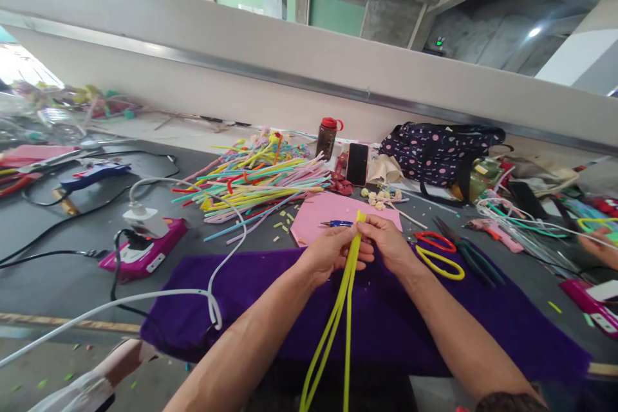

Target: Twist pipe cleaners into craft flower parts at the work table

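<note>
Both my hands meet over a purple cloth and pinch the top of a bundle of yellow-green pipe cleaners. My left hand wraps its fingers round the stems just below their tips. My right hand grips the same stems from the right side. The stems hang down toward me, spreading apart below the hands. A pink sheet with small blue snips lies just beyond my fingers.
A heap of coloured pipe cleaners lies at the back left. Scissors with red and yellow handles, a dark phone, a bottle, a spotted bag, a pink power strip with white cable, and another person's hand at the right.
</note>
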`<state>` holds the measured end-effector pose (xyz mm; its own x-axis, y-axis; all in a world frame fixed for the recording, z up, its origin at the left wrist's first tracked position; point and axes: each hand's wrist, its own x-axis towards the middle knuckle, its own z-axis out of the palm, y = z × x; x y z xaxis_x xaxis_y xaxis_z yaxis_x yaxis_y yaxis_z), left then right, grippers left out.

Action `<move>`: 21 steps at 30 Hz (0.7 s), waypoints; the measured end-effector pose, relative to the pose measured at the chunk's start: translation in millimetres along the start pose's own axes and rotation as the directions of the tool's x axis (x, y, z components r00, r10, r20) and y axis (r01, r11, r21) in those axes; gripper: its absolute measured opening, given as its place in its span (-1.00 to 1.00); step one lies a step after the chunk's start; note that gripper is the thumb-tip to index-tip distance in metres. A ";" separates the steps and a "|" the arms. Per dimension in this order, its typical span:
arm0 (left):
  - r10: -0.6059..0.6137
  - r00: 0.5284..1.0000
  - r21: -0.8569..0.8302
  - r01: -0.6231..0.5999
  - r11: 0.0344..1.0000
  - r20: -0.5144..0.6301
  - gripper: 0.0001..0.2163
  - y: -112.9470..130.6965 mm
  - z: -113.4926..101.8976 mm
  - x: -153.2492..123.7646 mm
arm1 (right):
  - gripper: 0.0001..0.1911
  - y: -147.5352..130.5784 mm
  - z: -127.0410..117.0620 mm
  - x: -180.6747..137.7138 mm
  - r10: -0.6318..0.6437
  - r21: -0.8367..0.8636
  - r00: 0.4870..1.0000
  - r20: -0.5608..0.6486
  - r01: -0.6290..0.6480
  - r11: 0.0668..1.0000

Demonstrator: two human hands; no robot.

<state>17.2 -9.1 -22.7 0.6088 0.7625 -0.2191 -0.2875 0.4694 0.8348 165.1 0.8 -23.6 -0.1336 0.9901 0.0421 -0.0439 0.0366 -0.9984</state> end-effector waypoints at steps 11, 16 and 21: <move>0.076 0.997 0.006 -0.076 0.997 0.029 -0.82 -2.8 -5.3 5.5 | -0.56 -4.2 3.4 -3.6 -0.215 -0.175 0.976 -0.035 0.205 0.963; 0.066 0.998 -0.006 -0.066 0.998 0.018 -0.83 -1.3 -4.6 3.8 | -0.63 -4.4 2.3 -5.2 -0.260 -0.295 0.966 0.008 0.250 0.922; 0.073 0.997 0.008 -0.073 0.997 0.013 -0.83 -1.0 -3.4 3.0 | -0.66 -3.8 3.8 -7.3 -0.246 -0.304 0.969 0.026 0.242 0.921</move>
<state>16.8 -5.8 -26.0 0.5960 0.7887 -0.1507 -0.3256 0.4089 0.8525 162.4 -7.1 -19.9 -0.1443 0.9468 0.2875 0.2284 0.3146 -0.9213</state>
